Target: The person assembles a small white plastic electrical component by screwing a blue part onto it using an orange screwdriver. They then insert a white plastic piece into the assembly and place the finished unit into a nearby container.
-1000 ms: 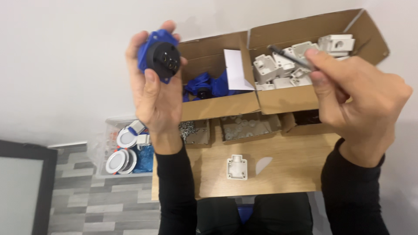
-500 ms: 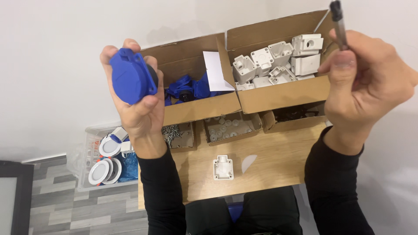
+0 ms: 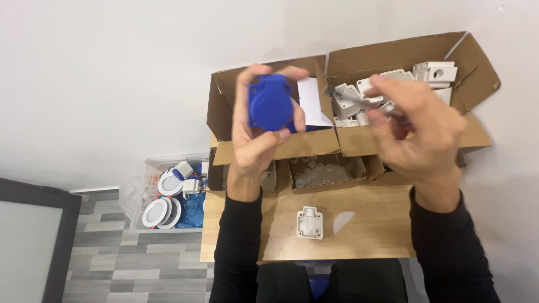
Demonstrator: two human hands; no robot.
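Head view, looking straight down: my left hand [image 3: 258, 140] is raised above the far left corner of the wooden table [image 3: 370, 224], fingers and thumb wrapped around a blue round socket housing [image 3: 270, 102]. Its smooth blue lid faces me, and my fingertips curl over its top and right side, so the grip is closed firmly on it.

My right hand [image 3: 418, 132] hovers over the far right part of the table, fingers bunched around a slim grey screwdriver [image 3: 359, 101]. The hand is blurred, but the tool's tip shows, pointing left toward the blue housing, near it and not touching.

Behind my hands, 2 open cardboard boxes sit side by side along the table's far edge. The left box [image 3: 224, 101] holds blue parts and a white sheet of paper [image 3: 311, 101]. The right box [image 3: 471, 62] is filled with white plastic housings [image 3: 435, 72]. In front of them, 2 smaller cardboard trays [image 3: 325, 174] hold small pale pieces, too small to tell apart.

Near the middle of the table, close to the near edge, a single white plastic base [image 3: 310, 223] lies flat. Just beside it on the right lies a pale patch [image 3: 342, 220]; I cannot tell what it is.

Off the table's left edge, on the grey floor, a clear plastic bin [image 3: 149, 174] holds round white fittings [image 3: 160, 210] and some blue pieces.
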